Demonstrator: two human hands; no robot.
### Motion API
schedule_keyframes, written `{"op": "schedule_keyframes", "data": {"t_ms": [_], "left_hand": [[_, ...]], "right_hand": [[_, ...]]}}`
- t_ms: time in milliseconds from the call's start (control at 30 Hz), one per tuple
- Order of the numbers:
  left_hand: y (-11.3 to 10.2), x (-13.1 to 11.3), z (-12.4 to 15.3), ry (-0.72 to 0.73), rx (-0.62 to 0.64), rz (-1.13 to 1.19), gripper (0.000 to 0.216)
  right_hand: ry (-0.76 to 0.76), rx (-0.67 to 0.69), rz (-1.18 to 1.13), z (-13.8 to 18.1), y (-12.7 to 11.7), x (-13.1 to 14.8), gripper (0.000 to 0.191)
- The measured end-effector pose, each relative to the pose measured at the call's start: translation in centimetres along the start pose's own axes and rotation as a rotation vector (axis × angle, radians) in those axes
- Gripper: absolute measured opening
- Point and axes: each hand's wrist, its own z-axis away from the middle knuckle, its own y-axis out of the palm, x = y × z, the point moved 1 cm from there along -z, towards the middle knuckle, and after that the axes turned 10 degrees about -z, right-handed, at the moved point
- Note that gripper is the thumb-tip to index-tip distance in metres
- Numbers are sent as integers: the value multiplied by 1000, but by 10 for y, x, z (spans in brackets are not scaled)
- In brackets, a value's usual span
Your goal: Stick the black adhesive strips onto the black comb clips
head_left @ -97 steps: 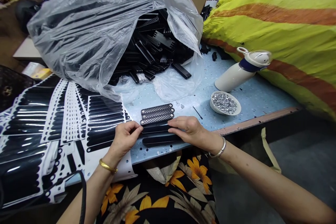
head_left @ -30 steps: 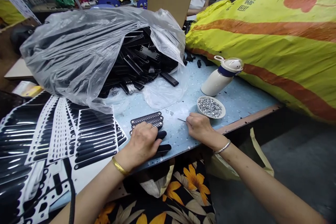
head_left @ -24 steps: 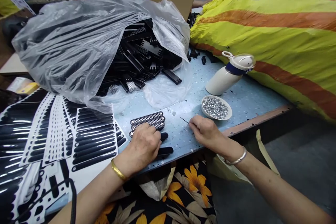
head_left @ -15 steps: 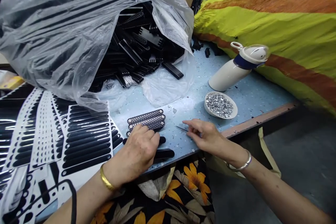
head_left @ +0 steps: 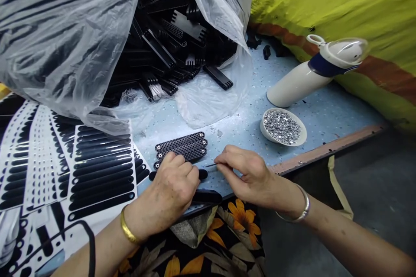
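Note:
My left hand [head_left: 173,181] is closed in a fist at the table's near edge, over long black pieces with rounded ends. One black piece [head_left: 208,197] sticks out from under its right side; what the fingers grip is largely hidden. Another black piece [head_left: 203,174] shows just behind the knuckles. Between thumb and forefinger, my right hand [head_left: 247,171] pinches a thin dark needle-like tool [head_left: 210,165], its tip pointing left toward the left hand. Beyond the left fist lie several black textured handles [head_left: 180,142] side by side, a bright ring at their ends.
A white bowl [head_left: 267,137] of small shiny metal parts sits right, before a tilted white bottle [head_left: 289,85]. An open plastic bag [head_left: 74,39] holds black parts. Black sticker sheets [head_left: 102,173] cover the left. A yellow sack [head_left: 364,13] bulges at the back right.
My right hand has moved left, bringing the thin tool's tip closer to the left hand. The left hand stays over the black pieces. The view has tilted lower and come closer.

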Motion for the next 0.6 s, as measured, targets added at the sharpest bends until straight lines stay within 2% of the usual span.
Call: {"op": "schedule_keyframes", "data": {"t_ms": [233,600], "left_hand": [[-1,0,-1,1,-5,11,18],[-3,-1,-1,-4,6,3,18]], "right_hand": [[-19,11,38,-8,6,4,25],[-42,59,-38,-9,10,-1,28]]}}
